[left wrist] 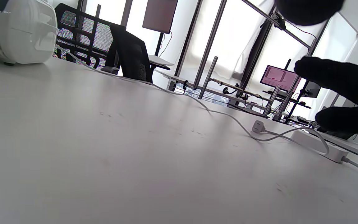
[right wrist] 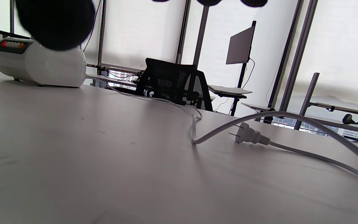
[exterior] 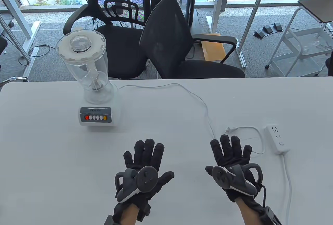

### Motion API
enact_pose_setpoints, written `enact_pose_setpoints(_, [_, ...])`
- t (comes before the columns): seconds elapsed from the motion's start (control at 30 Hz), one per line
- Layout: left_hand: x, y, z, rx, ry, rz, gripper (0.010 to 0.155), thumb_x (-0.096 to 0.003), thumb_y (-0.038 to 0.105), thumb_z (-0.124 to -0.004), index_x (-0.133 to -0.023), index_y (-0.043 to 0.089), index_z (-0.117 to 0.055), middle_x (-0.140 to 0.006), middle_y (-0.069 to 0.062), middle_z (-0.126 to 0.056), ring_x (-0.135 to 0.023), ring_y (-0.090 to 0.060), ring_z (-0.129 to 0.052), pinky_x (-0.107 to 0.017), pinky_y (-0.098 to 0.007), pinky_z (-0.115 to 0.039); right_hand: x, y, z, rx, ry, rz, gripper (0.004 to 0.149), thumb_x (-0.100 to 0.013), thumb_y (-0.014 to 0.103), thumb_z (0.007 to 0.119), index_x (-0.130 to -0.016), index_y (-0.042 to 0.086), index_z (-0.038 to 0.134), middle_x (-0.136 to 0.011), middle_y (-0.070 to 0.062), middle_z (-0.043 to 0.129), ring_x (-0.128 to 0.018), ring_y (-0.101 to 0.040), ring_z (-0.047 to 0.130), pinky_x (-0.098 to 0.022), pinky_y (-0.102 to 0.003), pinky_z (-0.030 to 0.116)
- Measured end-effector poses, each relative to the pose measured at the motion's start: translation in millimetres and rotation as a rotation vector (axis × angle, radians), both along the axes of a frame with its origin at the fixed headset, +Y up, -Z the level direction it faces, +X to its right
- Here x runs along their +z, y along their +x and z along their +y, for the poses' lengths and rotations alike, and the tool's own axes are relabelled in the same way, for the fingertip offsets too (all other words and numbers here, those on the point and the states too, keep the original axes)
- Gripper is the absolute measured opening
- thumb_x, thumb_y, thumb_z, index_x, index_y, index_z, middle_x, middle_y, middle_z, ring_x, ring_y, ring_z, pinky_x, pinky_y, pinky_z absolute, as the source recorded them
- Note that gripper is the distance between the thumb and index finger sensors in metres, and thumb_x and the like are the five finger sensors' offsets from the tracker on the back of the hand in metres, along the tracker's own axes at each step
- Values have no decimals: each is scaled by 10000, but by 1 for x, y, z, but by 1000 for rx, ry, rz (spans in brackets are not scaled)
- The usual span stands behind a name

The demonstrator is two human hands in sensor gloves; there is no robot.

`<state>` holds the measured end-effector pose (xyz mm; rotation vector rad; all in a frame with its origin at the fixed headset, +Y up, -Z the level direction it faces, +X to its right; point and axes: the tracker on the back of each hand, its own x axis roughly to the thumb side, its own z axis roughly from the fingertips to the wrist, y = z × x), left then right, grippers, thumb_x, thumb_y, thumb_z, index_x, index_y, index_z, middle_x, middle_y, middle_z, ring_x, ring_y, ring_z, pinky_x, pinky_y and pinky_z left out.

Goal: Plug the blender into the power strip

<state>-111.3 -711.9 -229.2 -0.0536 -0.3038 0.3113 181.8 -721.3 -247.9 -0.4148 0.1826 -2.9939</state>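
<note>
The blender (exterior: 91, 84), a clear jar on a white base with a button panel, stands on the white table (exterior: 166, 105) at the left. Its white cord (exterior: 192, 94) runs right and loops to a two-pin plug (exterior: 231, 129) lying loose on the table, also in the right wrist view (right wrist: 249, 134) and the left wrist view (left wrist: 257, 126). The white power strip (exterior: 276, 139) lies just right of the plug, apart from it. My left hand (exterior: 144, 162) and right hand (exterior: 231, 154) lie flat, fingers spread, empty. The right hand's fingertips (exterior: 225, 138) are just in front of the plug.
The strip's own cable (exterior: 288, 183) runs down the right side toward the table's front edge. Two black office chairs (exterior: 169, 42) stand behind the table's far edge. The blender base also shows in the wrist views (right wrist: 39, 65).
</note>
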Motion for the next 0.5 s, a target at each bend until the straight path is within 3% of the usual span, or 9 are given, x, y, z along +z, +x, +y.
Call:
enact_pose_setpoints(0.3, [0, 0, -1, 23, -18, -7, 938, -449, 733, -595, -1115, 359, -50, -1252, -76, -34, -1171, -456, -71, -726, -784, -165, -9, 26, 9, -41, 14, -88, 962, -479, 560, 707, -1145, 89, 197, -1158, -314, 176, -1019, -654, 280, -609, -833, 394])
enact_pose_setpoints(0.5, [0, -1, 2, 43, -13, -7, 936, -449, 733, -595, -1118, 358, -57, -1256, -81, -48, -1174, -455, -82, -726, -784, -170, -21, 70, 17, -136, 6, -227, 952, -484, 550, 710, -1147, 83, 211, -1160, -311, 192, -1020, -651, 296, -613, -822, 418])
